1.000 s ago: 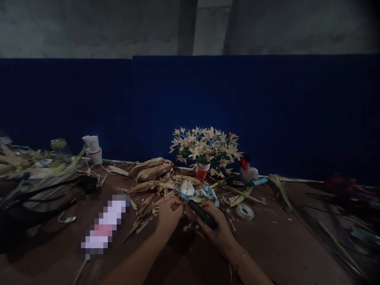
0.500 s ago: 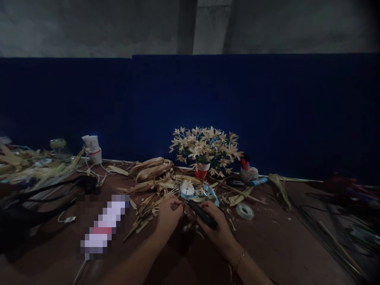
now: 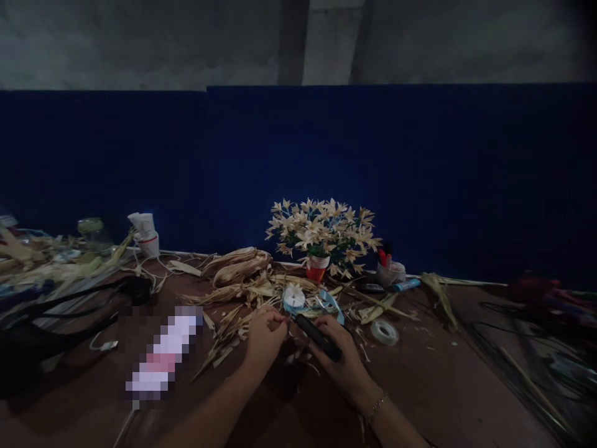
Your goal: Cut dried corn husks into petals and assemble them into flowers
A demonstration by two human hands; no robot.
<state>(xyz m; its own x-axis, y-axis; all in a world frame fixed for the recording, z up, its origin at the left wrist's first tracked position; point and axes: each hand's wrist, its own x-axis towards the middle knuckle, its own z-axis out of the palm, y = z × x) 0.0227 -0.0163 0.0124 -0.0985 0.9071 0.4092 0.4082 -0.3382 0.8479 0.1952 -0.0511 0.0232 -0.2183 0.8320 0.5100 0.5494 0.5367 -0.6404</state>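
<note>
My left hand (image 3: 264, 336) is closed in a pinch in front of me; what lies between its fingertips is too small to make out. My right hand (image 3: 344, 354) wraps round a black stick-shaped tool (image 3: 319, 338), whose far end points toward the left fingertips. Just beyond both hands lies a spool of light blue ribbon (image 3: 293, 300), with a pale flower on top and a loose loop of ribbon to its right. Pale husk scraps (image 3: 247, 292) spread behind and to the left of my left hand.
Behind the spool, cream flowers (image 3: 326, 230) stand in a red and white cup (image 3: 318, 269). A tape roll (image 3: 385, 332) lies right of my hands. A blurred-out bright device (image 3: 172, 348) with a cable is on the left. A blue partition (image 3: 233, 155) closes off the back.
</note>
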